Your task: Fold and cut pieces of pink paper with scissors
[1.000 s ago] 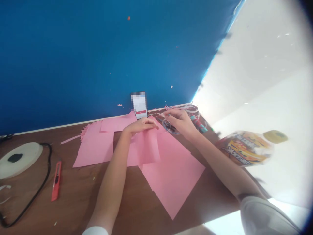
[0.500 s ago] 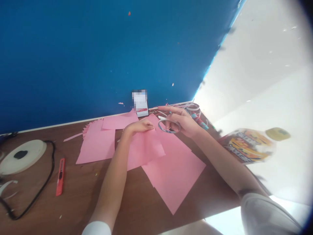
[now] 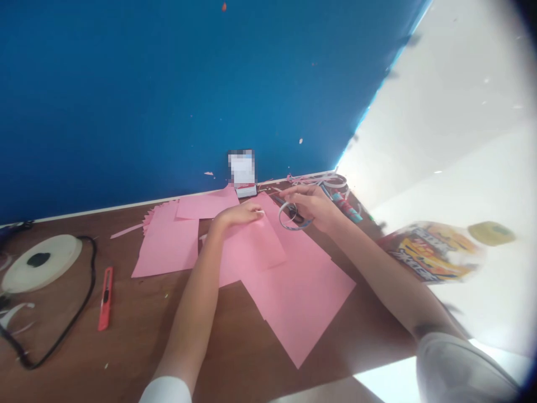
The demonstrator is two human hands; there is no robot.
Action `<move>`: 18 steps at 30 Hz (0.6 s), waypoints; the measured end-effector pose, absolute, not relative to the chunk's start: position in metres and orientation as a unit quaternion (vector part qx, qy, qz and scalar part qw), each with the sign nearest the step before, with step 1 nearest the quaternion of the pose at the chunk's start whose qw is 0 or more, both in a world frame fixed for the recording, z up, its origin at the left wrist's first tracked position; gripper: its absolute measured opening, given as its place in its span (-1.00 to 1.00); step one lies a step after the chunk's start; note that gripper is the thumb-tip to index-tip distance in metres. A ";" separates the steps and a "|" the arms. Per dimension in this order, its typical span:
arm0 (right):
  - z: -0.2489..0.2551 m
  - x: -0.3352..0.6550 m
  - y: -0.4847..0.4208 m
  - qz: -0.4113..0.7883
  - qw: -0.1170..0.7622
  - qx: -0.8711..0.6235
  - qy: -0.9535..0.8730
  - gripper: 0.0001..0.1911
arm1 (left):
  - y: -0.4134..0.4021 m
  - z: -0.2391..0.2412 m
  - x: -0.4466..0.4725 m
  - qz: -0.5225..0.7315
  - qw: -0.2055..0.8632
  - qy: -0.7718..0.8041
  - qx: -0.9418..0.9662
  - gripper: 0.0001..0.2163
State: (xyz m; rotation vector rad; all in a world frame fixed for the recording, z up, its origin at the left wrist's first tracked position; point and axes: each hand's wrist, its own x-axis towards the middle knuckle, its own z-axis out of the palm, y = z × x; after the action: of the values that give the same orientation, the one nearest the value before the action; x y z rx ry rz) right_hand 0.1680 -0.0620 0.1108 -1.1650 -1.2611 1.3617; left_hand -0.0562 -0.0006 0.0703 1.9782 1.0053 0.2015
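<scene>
My left hand [image 3: 239, 214] is closed at the upper edge of a pink paper sheet [image 3: 255, 246], fingers pinched together. A small white bit shows at its fingertips; its kind is unclear. Just to the right, above the larger pink sheets [image 3: 297, 302], my right hand [image 3: 312, 204] is closed around a thin ring of tape [image 3: 293, 226], pale outside with bluish marks. Something dark shows inside the ring, too blurred to name. The two hands are apart.
To the left lie more pink paper [image 3: 168, 246], a red utility knife [image 3: 106, 299], a white disc [image 3: 50, 274] and a black cord [image 3: 62, 341]. A phone [image 3: 242, 170] leans against the blue wall. Curled strips [image 3: 335, 180] lie at the back right; a yellow-capped bottle [image 3: 440, 252] is at right.
My right hand has shifted slightly right, and its stretched forefinger has drawn in. The tape ring is tilted more. My left hand stays at the paper's edge.
</scene>
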 end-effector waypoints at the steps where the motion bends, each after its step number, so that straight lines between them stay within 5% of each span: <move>1: 0.110 0.168 -0.061 0.547 0.463 -0.473 -0.513 -0.79 | 0.000 0.070 -0.056 0.076 0.441 0.407 0.796 -0.75; 6: 0.106 0.173 -0.054 0.487 0.467 -0.521 -0.523 -0.81 | 0.002 0.069 -0.061 0.077 0.448 0.398 0.797 -0.74; 13: 0.096 0.172 -0.053 0.304 0.392 -0.581 -0.645 -0.77 | 0.013 0.058 -0.072 0.051 0.445 0.374 0.812 -0.29; 18: 0.089 0.161 -0.056 0.135 0.304 -0.642 -0.691 -0.86 | 0.012 0.058 -0.076 0.052 0.450 0.366 0.813 -0.16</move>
State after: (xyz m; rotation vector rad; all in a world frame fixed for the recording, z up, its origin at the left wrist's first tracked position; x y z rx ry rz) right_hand 0.1612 -0.0563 0.0886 -1.6995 -1.8304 0.3569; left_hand -0.0756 0.0120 0.0583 2.0100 0.9043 0.1293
